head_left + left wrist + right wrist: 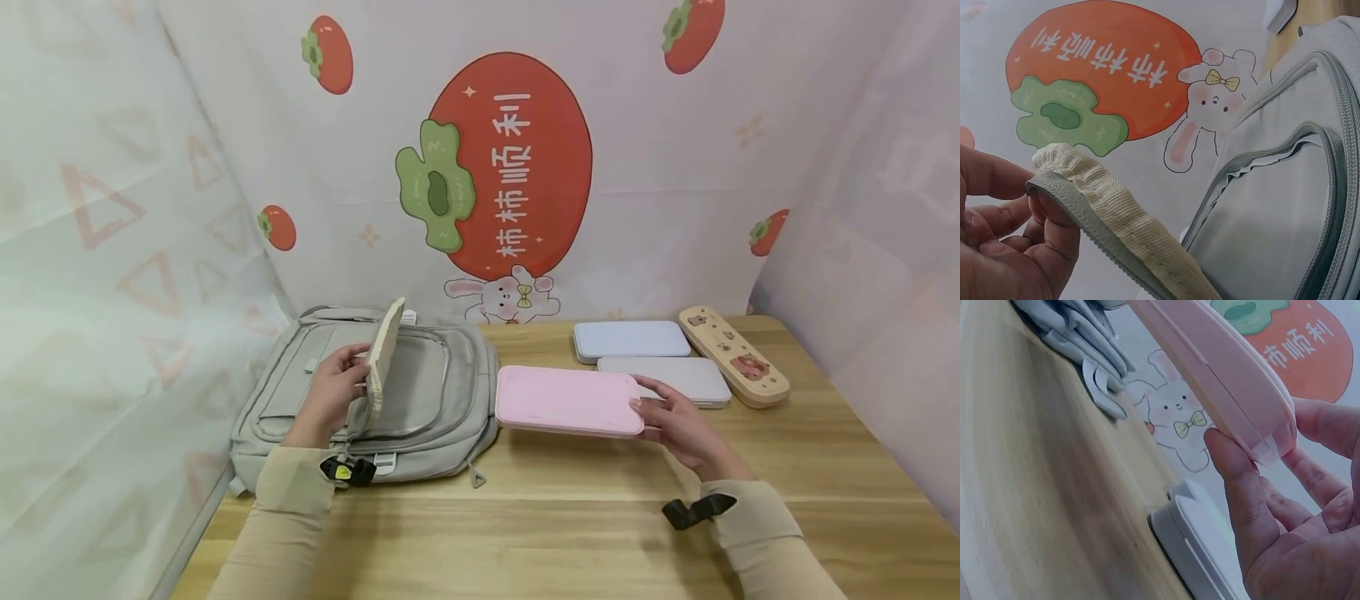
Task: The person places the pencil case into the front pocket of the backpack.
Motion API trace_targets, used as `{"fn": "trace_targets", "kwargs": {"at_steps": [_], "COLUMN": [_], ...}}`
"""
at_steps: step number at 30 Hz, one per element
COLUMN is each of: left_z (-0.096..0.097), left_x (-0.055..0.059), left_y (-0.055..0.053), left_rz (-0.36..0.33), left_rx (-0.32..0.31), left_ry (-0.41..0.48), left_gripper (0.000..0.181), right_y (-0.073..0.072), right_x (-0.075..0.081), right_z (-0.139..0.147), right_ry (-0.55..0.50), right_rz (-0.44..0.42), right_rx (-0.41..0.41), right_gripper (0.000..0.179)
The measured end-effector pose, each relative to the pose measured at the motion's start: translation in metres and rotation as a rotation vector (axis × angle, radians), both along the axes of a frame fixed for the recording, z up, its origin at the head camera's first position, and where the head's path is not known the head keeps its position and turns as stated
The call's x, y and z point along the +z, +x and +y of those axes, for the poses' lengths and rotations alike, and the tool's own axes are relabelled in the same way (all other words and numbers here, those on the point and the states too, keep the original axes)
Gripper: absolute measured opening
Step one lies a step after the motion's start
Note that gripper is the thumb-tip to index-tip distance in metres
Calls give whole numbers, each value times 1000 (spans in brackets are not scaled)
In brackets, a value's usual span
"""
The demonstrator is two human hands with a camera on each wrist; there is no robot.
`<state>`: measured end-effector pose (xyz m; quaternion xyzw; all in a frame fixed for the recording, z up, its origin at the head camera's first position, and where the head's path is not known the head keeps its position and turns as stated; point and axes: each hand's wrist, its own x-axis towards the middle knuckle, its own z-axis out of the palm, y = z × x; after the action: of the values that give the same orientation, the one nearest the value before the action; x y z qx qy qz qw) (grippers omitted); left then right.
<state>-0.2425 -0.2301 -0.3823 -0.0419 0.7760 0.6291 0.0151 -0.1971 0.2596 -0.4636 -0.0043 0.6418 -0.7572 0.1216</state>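
Observation:
A grey backpack (468,392) lies on its back at the left of the table, its front pocket unzipped. My left hand (335,387) pinches the edge of the pocket's flap (384,354) and holds it up; the left wrist view shows the flap's zipper edge (1094,234) between thumb and fingers. A pink case (566,400), flat and rounded at the corners, is held above the table by my right hand (682,421). In the right wrist view its near end (1241,394) sits between thumb and fingers. The case's left end is close to the backpack's right side.
Behind the right hand lie a light blue case (630,340), a white case (667,379) and a beige case with bear pictures (738,358). The wooden table (525,533) ends at a printed cloth backdrop (637,208). A zipper pull (477,477) hangs off the backpack.

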Motion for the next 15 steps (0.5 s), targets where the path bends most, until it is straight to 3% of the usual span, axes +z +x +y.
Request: {"fn": "trace_targets", "kwargs": {"at_steps": [4, 15], "left_z": [-3, -7], "left_x": [0, 2], "left_y": [0, 0], "left_rz": [9, 1], "left_rx": [2, 9], "left_ry": [11, 39], "left_gripper": [44, 45], "right_y": [-6, -23], "right_x": [4, 9], "right_z": [-13, -50], "right_ry": [49, 76], "right_rz": [1, 4], "right_rx": [17, 37], "right_gripper": [66, 66]}}
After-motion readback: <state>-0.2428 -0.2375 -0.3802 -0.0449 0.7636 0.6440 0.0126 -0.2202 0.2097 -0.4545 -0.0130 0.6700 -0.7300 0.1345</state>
